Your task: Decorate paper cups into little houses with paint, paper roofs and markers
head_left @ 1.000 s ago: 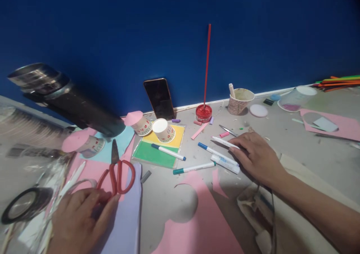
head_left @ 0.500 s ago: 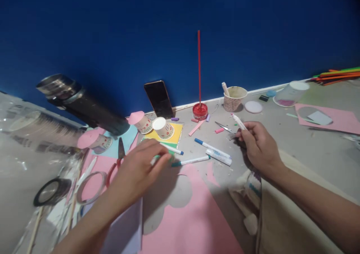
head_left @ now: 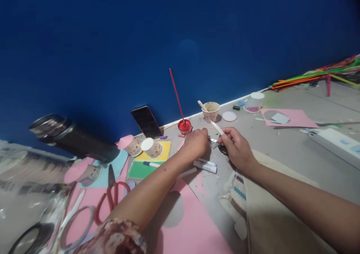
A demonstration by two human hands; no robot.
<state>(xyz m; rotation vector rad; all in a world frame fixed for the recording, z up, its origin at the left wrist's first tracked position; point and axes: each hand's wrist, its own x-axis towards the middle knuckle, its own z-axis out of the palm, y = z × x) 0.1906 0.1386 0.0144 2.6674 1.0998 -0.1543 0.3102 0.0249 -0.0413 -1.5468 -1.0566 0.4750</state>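
Observation:
My right hand [head_left: 239, 149] is closed around a white marker [head_left: 217, 127], its pink tip uncapped and pointing up and left. Just left of it, my left hand [head_left: 198, 143] is lowered to the table with its fingers curled down; their tips and anything in them are hidden. Small scissors [head_left: 214, 140] lie between the two hands. Closer to me, a white marker [head_left: 206, 166] lies beside the left wrist. The left forearm passes over pink paper [head_left: 194, 216] with rounded cutouts. A white paper cup with drawn windows and flowers [head_left: 152, 149] stands upside down on yellow and green sheets.
A black flask [head_left: 75, 139], red-handled scissors [head_left: 111, 197] and tape roll [head_left: 77, 227] lie left. Against the blue wall are a phone [head_left: 146, 122], a red paint pot [head_left: 185, 127] with a stick, and a cup [head_left: 210, 112]. A power strip [head_left: 337, 145] sits right.
My left hand has moved right and away from me, from beside the markers to near the small scissors, its fingers curling down. The right hand still holds the marker. The view has shifted.

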